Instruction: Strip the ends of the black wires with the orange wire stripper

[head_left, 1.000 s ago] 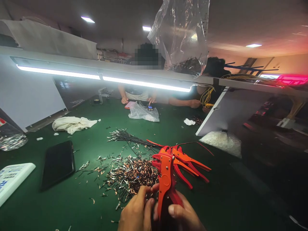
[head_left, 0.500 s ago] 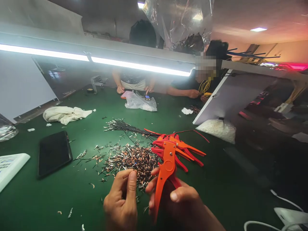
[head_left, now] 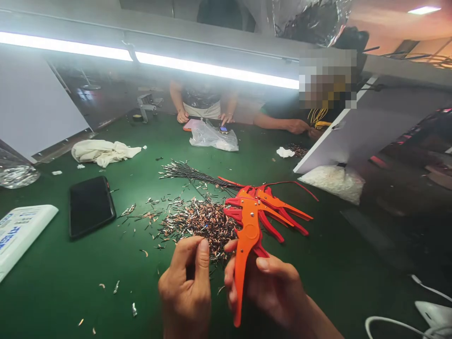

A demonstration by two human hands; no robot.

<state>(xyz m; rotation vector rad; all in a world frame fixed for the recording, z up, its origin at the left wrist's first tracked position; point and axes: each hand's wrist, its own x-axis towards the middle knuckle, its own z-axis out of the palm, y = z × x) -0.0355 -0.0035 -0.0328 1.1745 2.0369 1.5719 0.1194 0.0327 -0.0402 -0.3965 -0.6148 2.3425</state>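
Observation:
My right hand [head_left: 271,278] is wrapped round the handles of an orange and red wire stripper [head_left: 251,231], its jaws pointing up and left. Left of it, my left hand [head_left: 187,287] is closed in a pinch of thumb and forefinger; whatever sits between the fingertips is too small to make out. Just beyond both hands lies a heap of short wire offcuts [head_left: 201,221], black and copper-coloured. Behind the heap rests a bundle of black wires [head_left: 190,173] with bare silvery ends. More orange and red wire strippers [head_left: 278,205] lie beyond the held one.
On the green table [head_left: 134,296] are a black phone [head_left: 92,206], a white box [head_left: 24,230], a cream cloth [head_left: 104,151] and a clear plastic bag [head_left: 213,136]. Two people sit across. A slanted panel [head_left: 353,122] and a filled bag [head_left: 335,181] stand right; white cables [head_left: 388,320] lie near right.
The view has tilted down and shifted left, so the table's things appear higher and further right. Both hands keep the same grips, the wire stripper still in my right hand.

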